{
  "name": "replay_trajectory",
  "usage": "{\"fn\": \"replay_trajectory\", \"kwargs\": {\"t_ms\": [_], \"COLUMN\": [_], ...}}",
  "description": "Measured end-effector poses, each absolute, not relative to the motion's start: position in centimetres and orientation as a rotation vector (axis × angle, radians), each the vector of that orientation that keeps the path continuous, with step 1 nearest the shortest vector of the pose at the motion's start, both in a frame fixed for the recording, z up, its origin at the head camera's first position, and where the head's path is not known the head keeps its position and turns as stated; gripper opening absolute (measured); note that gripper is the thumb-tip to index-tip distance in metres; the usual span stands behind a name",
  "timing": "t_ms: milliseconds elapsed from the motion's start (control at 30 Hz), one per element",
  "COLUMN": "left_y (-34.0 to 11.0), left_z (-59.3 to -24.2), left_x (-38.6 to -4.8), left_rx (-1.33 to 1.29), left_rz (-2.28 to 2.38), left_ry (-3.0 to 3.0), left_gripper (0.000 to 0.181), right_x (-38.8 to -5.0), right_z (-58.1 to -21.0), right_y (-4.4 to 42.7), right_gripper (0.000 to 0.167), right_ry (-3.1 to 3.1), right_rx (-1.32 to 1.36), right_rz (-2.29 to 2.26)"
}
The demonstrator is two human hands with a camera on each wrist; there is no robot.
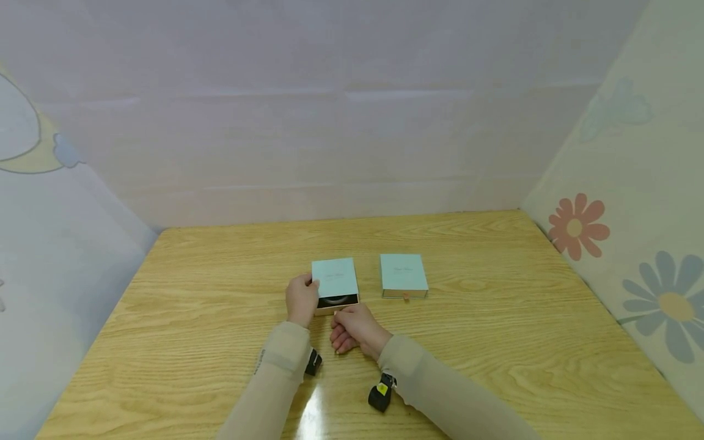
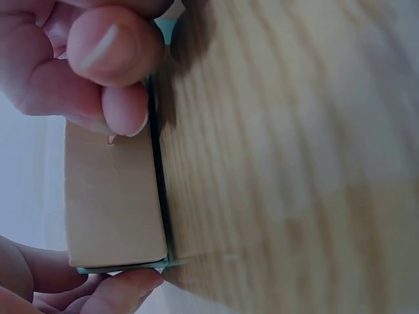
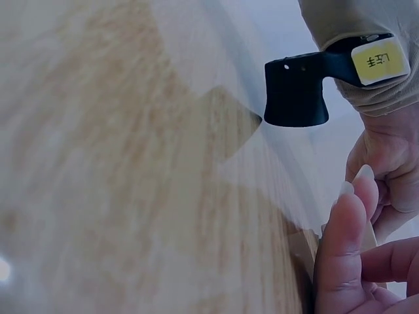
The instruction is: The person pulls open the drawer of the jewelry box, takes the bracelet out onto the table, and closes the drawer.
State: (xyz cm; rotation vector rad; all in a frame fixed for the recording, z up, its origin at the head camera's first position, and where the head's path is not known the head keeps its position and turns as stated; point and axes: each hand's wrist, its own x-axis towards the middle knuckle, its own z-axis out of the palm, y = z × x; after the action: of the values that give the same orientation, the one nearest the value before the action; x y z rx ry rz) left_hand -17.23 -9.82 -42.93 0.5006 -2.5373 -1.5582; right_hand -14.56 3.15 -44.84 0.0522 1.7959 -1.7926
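- Box (image 1: 335,277) with a pale blue top sits just left of midway between the left and right edges of the table (image 1: 478,342); its drawer (image 1: 326,310) is part way out towards the person, with a grey curved item (image 1: 332,301) in the dark inside.
- Left hand (image 1: 301,300) curls its fingers round the box's left side.
- Right hand (image 1: 356,328) has its fingers drawn in at the drawer front, seeming to pinch the tab (image 2: 111,140), which they mostly hide.
- Main risk, I judge: a hard tug could free the drawer with a jerk and spill the curved item.
- Squeezing the box's sides could make the drawer bind; the tab might slip or tear.
- Second box (image 1: 403,272) lies nearer the table's right edge, apart from the first.
- Both tops carry faint lettering, too small to read.
- Yellow label (image 3: 380,61) on the left wrist seems to read 左手; print along the left sleeve (image 1: 280,360) is illegible.
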Motion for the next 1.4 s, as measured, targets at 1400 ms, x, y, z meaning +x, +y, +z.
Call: {"fn": "replay_trajectory", "kwargs": {"t_ms": [1400], "left_y": [-9.94], "left_z": [-43.09], "left_x": [-17.17], "left_rx": [0.513], "left_rz": [-1.580], "left_ry": [-2.575], "left_gripper": [0.030], "right_x": [-13.88], "right_z": [-44.90], "right_y": [3.22], "right_gripper": [0.028], "right_ry": [1.812], "right_rx": [0.076], "right_rz": [-1.750]}}
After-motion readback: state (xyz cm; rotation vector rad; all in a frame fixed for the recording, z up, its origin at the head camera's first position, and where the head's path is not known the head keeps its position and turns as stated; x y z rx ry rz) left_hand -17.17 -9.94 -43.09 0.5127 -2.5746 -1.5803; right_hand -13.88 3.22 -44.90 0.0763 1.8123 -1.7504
